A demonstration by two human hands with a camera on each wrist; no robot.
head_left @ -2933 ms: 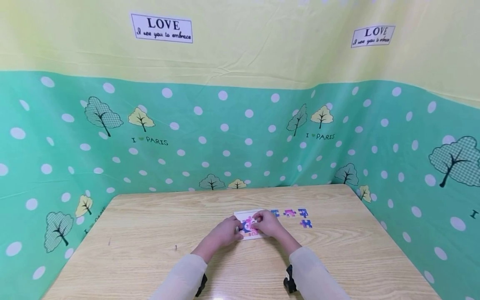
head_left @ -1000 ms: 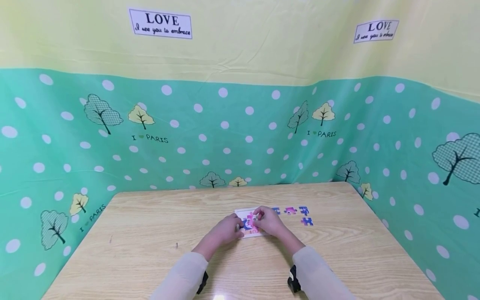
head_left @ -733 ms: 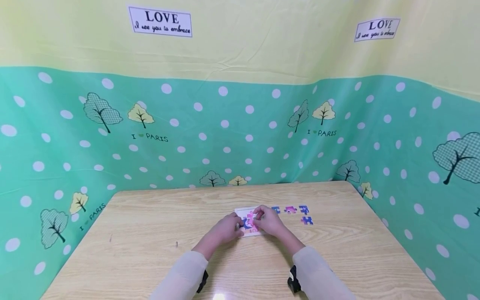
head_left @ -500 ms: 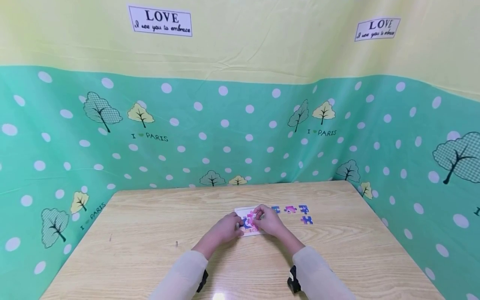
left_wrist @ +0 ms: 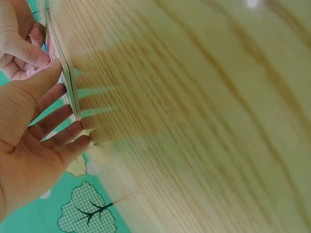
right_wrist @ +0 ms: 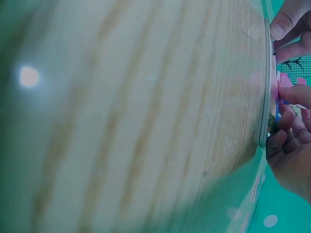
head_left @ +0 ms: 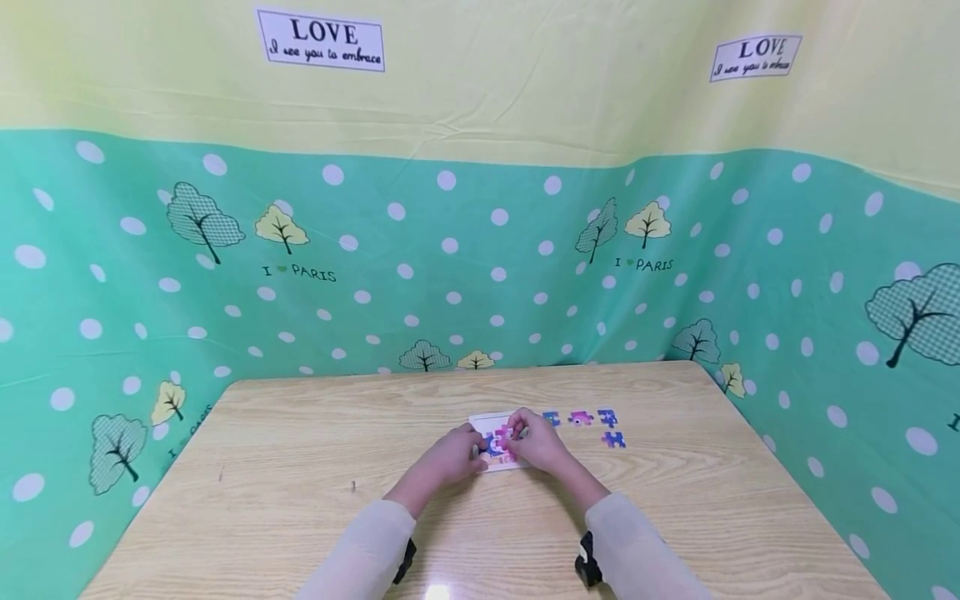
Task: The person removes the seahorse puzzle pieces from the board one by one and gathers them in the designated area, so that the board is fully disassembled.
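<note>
A small white-edged puzzle board (head_left: 491,418) lies on the table, with pink and blue pieces set in it. My left hand (head_left: 452,454) rests at its left side; in the left wrist view the fingers are spread and nearly straight, and the thumb touches the near edge. My right hand (head_left: 538,442) is over the board's right half and pinches a pink puzzle piece (right_wrist: 285,82) between thumb and fingers. That piece stands tilted above the board in the right wrist view. The right hand hides the board's right part.
To the right of the board lie several loose pieces: a blue one (head_left: 551,418), a pink one with an eye (head_left: 581,419), and two blue-purple ones (head_left: 607,418) nearby. A tiny dark mark (head_left: 353,486) shows on the wooden table (head_left: 285,517). A green dotted curtain (head_left: 420,275) stands behind.
Both hands keep almost the same place at the board. The pink piece in the right fingers was lifted and tilted, then came slightly lower over the board. The head view shifted a little.
</note>
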